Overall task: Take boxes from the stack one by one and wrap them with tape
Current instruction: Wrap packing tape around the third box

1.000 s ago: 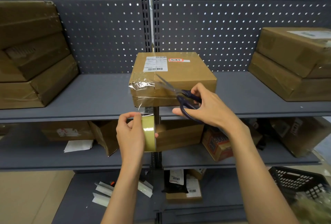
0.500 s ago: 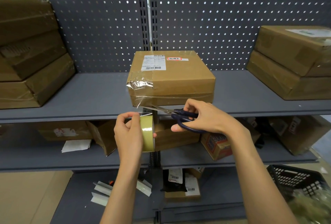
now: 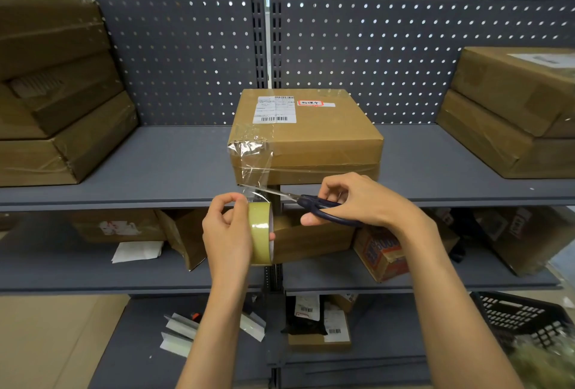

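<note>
Cutting the tape free of the box. My left hand (image 3: 228,233) grips the tape roll (image 3: 260,233), fingers curled round it, thumb on top. My right hand (image 3: 351,202) has its fingers through the scissors (image 3: 314,203) handles; the blades point left from that grip and sit at the clear strip (image 3: 253,170) running from the roll up to the box (image 3: 306,139).

The box stands on the shelf (image 3: 155,167) just above and behind both grips, front edge near the lip.

To do it well, I think:
- keep the roll pulled down so the strip stays taut, slack film folds instead of cutting
- cut close above the left grip, leave a tail long enough to press under the box
- blades square to the strip, one clean close
- keep my left thumb clear of the tips

Hard to make out:
- can't tell how far the blades are apart, or whether the film is between them or only behind
- the film is transparent, so its edges get lost against the box
- the underside and back of the box are hidden, so wrap coverage there is unknown
- my right palm hides most of the handles
</note>
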Action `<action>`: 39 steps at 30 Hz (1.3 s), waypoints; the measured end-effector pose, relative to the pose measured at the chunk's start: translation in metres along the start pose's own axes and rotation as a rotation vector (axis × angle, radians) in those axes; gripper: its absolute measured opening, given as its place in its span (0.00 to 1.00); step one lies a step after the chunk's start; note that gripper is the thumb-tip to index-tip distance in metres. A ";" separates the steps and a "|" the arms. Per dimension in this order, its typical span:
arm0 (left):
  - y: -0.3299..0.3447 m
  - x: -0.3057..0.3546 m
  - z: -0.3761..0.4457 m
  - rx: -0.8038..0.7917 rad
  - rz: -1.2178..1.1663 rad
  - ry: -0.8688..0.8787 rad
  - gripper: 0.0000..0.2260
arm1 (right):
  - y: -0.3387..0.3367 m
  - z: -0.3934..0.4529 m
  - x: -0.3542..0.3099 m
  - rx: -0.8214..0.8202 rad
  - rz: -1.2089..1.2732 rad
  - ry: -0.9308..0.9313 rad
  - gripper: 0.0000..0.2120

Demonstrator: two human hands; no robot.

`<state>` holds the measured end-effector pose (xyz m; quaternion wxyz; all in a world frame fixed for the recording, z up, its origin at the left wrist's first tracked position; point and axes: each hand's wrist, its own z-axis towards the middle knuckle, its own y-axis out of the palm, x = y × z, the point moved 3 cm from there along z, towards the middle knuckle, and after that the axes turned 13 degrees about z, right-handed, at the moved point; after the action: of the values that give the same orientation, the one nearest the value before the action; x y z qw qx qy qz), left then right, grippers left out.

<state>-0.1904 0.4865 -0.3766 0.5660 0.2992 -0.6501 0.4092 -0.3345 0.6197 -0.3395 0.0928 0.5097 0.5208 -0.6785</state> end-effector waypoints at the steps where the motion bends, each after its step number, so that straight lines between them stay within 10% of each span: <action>1: 0.000 0.000 0.001 0.009 0.007 -0.001 0.03 | 0.000 0.002 0.000 0.000 0.003 -0.006 0.22; 25: -0.001 -0.006 0.007 0.016 0.032 0.014 0.05 | 0.002 0.011 -0.002 -0.077 0.113 -0.023 0.21; 39: -0.002 -0.005 0.002 -0.004 0.006 0.097 0.06 | -0.023 -0.009 -0.036 0.443 0.405 -0.222 0.19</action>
<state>-0.1886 0.4832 -0.3811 0.5962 0.2760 -0.6237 0.4235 -0.3279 0.6224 -0.2966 0.1690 0.5338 0.2351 -0.7945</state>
